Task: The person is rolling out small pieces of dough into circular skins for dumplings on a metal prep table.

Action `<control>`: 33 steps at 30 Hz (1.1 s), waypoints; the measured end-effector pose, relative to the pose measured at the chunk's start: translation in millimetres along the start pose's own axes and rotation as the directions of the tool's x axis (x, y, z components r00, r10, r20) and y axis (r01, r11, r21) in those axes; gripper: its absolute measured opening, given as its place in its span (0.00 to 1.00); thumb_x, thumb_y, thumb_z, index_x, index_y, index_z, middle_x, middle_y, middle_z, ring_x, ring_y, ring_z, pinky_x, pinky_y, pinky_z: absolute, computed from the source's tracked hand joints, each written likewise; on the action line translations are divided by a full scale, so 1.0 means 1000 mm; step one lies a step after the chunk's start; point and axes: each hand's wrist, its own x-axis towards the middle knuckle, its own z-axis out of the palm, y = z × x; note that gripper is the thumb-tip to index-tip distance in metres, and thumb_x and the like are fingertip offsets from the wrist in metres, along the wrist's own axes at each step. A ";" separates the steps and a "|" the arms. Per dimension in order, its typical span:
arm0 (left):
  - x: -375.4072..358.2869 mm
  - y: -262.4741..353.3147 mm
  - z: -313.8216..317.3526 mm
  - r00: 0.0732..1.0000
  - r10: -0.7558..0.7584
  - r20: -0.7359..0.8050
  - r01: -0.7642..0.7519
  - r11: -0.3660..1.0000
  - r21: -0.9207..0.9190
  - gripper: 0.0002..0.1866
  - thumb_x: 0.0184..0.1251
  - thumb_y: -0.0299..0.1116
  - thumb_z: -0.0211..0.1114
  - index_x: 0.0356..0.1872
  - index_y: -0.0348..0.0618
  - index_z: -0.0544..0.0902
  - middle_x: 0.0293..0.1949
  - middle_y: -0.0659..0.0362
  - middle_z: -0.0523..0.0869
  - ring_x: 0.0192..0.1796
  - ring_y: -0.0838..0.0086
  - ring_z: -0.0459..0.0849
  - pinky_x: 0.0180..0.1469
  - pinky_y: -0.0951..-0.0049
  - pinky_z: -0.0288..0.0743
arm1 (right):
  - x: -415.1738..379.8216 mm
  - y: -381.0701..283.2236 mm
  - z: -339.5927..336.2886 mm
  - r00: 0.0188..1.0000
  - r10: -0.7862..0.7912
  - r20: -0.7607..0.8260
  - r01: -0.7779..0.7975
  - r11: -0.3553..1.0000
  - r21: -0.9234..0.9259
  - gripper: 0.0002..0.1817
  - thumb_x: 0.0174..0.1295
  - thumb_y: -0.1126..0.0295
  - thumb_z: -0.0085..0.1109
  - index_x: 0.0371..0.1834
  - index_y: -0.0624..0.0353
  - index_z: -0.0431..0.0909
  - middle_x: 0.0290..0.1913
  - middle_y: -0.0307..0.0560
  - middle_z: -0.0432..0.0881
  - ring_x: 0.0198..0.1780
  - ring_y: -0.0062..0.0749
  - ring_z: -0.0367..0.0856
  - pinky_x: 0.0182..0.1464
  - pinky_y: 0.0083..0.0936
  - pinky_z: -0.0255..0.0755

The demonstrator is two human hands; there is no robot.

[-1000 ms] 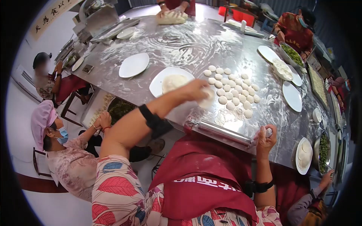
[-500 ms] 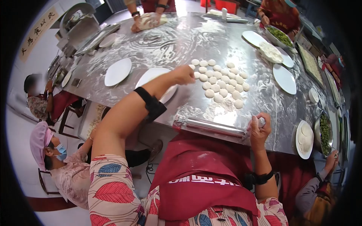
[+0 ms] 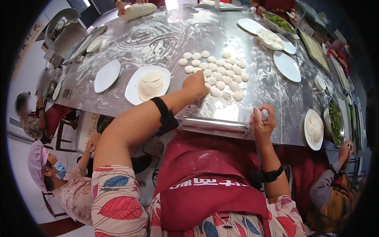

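Note:
On the metal table, many small flattened dough rounds (image 3: 220, 71) form a cluster. My left hand (image 3: 196, 85) is closed at the near left edge of this cluster, its fingertips down by the rounds; what it pinches, if anything, is hidden. My right hand (image 3: 263, 120) is wrapped round the right handle of a metal rolling pin (image 3: 215, 125), which lies along the table's near edge. Left of my left hand, a white plate (image 3: 133, 94) carries thin rolled dough sheets (image 3: 150, 86), beside my forearm.
White plates (image 3: 107, 76) stand at left and right. Filling bowls (image 3: 334, 122) sit at the right edge and far right. A co-worker's hands touch a dough roll (image 3: 138, 12) at the far side. A person in a pink cap (image 3: 36, 158) sits at left.
The view has shifted, so the table appears higher and further left. My left hand has moved nearer and rightward relative to the rounds. More of the plate of dough sheets shows.

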 end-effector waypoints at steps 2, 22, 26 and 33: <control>0.002 -0.005 0.008 0.998 0.046 -0.043 -0.047 0.999 -0.020 0.17 0.45 0.37 0.70 0.33 0.37 0.77 0.35 0.46 0.83 0.43 0.54 0.82 0.44 0.57 0.75 | -0.002 -0.002 0.000 1.000 0.000 0.003 0.000 1.000 0.014 0.07 0.62 0.80 0.57 0.38 0.61 0.69 0.35 0.40 0.73 0.22 0.18 0.74 0.19 0.17 0.68; -0.003 0.005 -0.005 0.991 -0.084 0.106 0.087 0.996 -0.016 0.21 0.47 0.43 0.72 0.38 0.41 0.76 0.37 0.49 0.83 0.44 0.56 0.82 0.45 0.59 0.74 | -0.005 -0.013 0.001 1.000 -0.016 -0.009 0.016 0.999 -0.037 0.07 0.64 0.77 0.58 0.37 0.60 0.68 0.28 0.39 0.73 0.20 0.17 0.74 0.19 0.17 0.68; -0.002 0.003 0.000 0.997 -0.050 0.056 0.052 0.998 -0.036 0.19 0.44 0.40 0.72 0.35 0.41 0.77 0.37 0.49 0.83 0.43 0.55 0.82 0.44 0.61 0.74 | -0.005 -0.017 0.000 1.000 -0.017 0.012 0.017 0.999 -0.047 0.07 0.64 0.76 0.58 0.37 0.59 0.68 0.25 0.38 0.72 0.20 0.17 0.73 0.19 0.16 0.68; -0.005 0.001 -0.006 0.984 0.138 0.115 -0.087 0.925 -0.369 0.13 0.43 0.32 0.72 0.30 0.38 0.79 0.29 0.54 0.83 0.32 0.70 0.81 0.36 0.72 0.74 | -0.010 -0.017 -0.001 1.000 0.001 0.002 -0.001 1.000 -0.017 0.07 0.63 0.77 0.58 0.38 0.60 0.68 0.29 0.39 0.73 0.21 0.17 0.74 0.20 0.16 0.68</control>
